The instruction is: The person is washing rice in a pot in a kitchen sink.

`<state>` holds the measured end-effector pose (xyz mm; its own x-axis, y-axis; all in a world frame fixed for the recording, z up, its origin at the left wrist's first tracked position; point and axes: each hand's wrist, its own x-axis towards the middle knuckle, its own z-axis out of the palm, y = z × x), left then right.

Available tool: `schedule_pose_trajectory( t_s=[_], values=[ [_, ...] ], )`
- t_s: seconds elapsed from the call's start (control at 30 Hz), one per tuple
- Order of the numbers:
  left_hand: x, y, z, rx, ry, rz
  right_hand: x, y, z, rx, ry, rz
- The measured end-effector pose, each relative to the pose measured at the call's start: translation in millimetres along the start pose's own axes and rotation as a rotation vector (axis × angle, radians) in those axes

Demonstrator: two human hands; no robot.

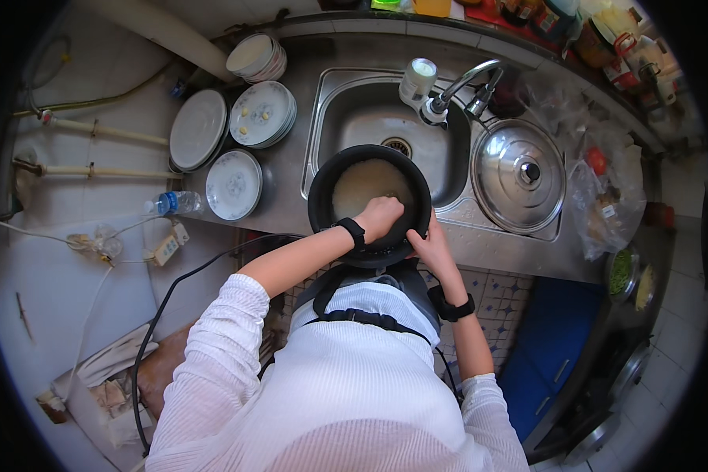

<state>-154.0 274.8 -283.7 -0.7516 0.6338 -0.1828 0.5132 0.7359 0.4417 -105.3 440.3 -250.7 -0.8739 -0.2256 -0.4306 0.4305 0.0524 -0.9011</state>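
Note:
A dark round pot (pixel 323 194) is tilted in front of my waist, partly over the front edge of the sink (pixel 354 112). Cloudy beige liquid (pixel 366 183) lies in it, and grains at its bottom are too blurred to tell. My left hand (pixel 381 216) reaches down inside the pot with curled fingers, the fingertips hidden from view. At the pot's right side, my right hand (pixel 429 245) grips the rim, thumb over the edge and fingers along the outer wall. Both wrists wear black bands.
Stacked plates (pixel 262 115), bowls (pixel 256 56) and a plastic bottle (pixel 174 203) stand left of the sink. A chrome faucet (pixel 469 76) arches behind the pot. To the right are a metal lid (pixel 518 177) and plastic bags (pixel 605 200). A black cable (pixel 171 283) hangs at left.

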Motion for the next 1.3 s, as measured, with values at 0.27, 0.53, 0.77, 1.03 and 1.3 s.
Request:
schedule_pose_trajectory(
  t_s=[0.27,0.53,0.77,1.03,1.3],
  values=[
    [0,1,3,0.135,-0.144,-0.017,4,7,-4,-0.074,0.041,-0.035],
    [-11,-20,-30,0.069,0.108,-0.24,0,-1,-1,-0.085,0.048,0.026],
    [-7,-56,-53,0.01,0.098,-0.335,-1,2,0,-0.126,0.111,-0.08],
    [3,-69,-41,-0.014,0.058,-0.343,-4,-4,-1,-0.106,0.096,-0.007],
    [3,-75,-36,0.052,0.112,-0.3,-4,-5,-1,-0.097,0.091,0.002]
  ],
)
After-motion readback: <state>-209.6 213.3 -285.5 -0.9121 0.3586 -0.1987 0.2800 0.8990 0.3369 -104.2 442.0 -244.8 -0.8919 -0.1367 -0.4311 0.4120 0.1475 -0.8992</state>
